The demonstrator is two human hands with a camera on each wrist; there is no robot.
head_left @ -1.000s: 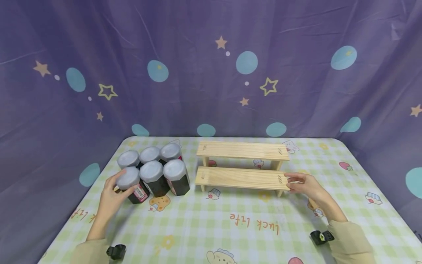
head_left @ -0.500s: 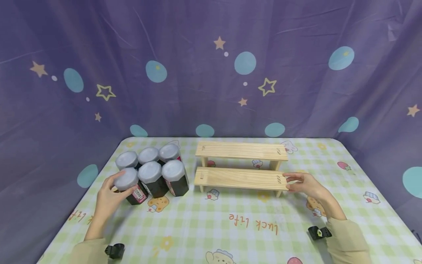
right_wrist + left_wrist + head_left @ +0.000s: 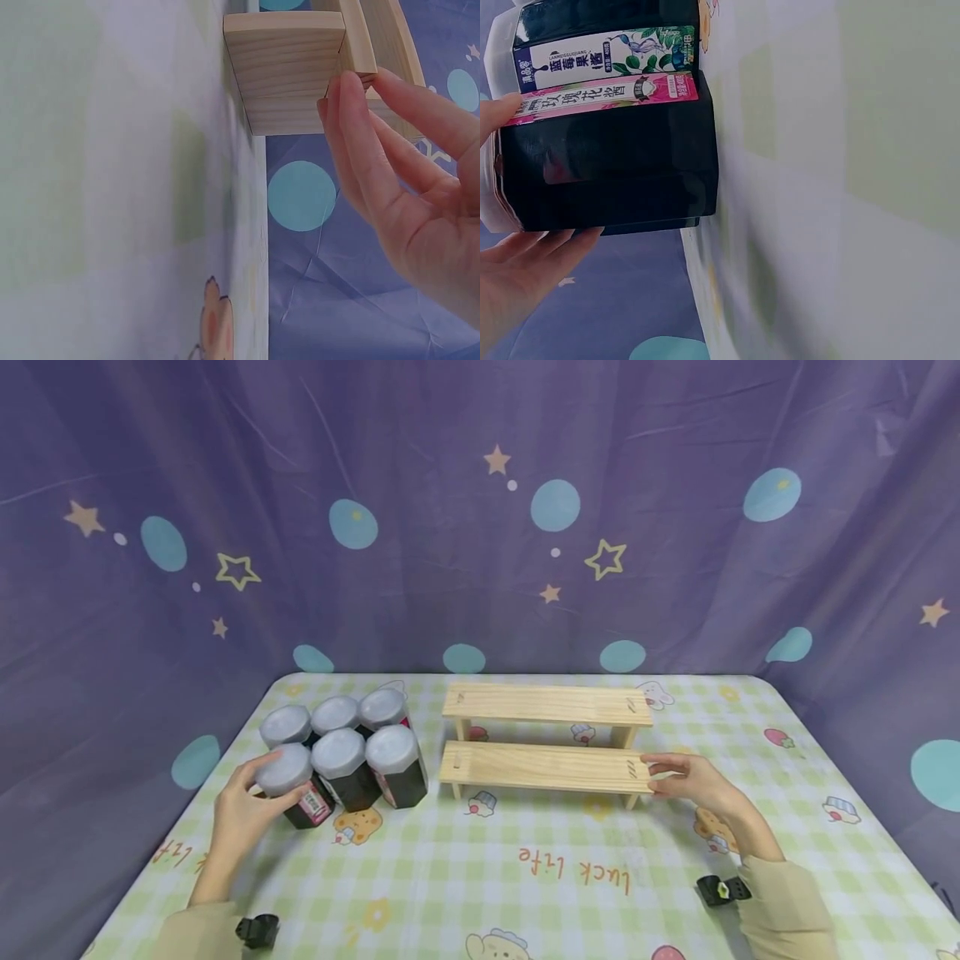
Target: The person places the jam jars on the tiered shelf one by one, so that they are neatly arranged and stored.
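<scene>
My left hand (image 3: 243, 817) grips the front-left jam jar (image 3: 311, 807) around its whitish cap, thumb on the near side and fingers on the far side. In the left wrist view this dark, flat-sided jar (image 3: 615, 161) bears a pink label and stands upright on the table. Against it stands a jam jar with a white and blue label (image 3: 592, 60). My right hand (image 3: 697, 783) holds the right end of the low front step of a two-tier wooden shelf (image 3: 547, 766). In the right wrist view, fingertips lie on both sides of the board's end (image 3: 358, 37).
Several more capped jars (image 3: 337, 714) stand close together in two rows at the table's left. The shelf's higher back step (image 3: 547, 703) stands behind the front one. A green checked cloth (image 3: 450, 877) covers the table, and a purple curtain (image 3: 420, 610) hangs behind.
The whole head view has shifted slightly to the left and down. Both hands keep their hold, and neither jars nor shelf visibly move on the table.
</scene>
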